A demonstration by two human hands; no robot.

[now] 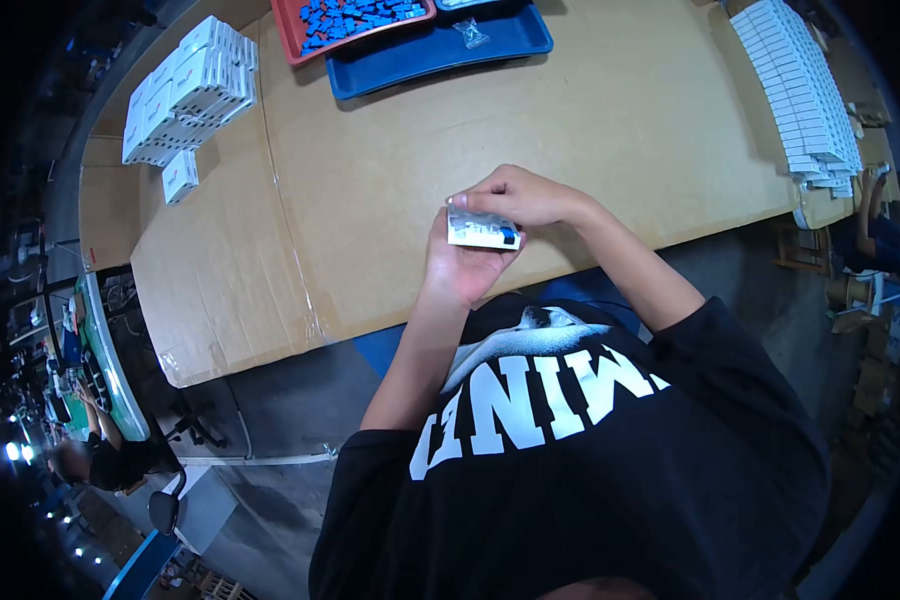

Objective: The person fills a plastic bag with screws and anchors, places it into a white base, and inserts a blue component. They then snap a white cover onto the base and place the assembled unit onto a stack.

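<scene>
A small white open box (482, 238) rests in my left hand (462, 272), palm up, with the fingers closed around it from below. Inside the box I see crinkled clear plastic and a small dark-blue piece at its right end. My right hand (518, 196) reaches over the top, its thumb and fingers closed at the box's upper edge. What the right fingers pinch is partly hidden, but it appears to be the clear plastic packet (466, 218). Both hands are above the cardboard-covered table, near its front edge.
On the cardboard-covered table (390, 180), white boxes (195, 85) are stacked at the back left, with a single box (180, 177) beside them. A red tray (292, 38) of blue pieces and a blue tray (420, 68) stand at the back. A long stack of white boxes (795, 95) lines the right.
</scene>
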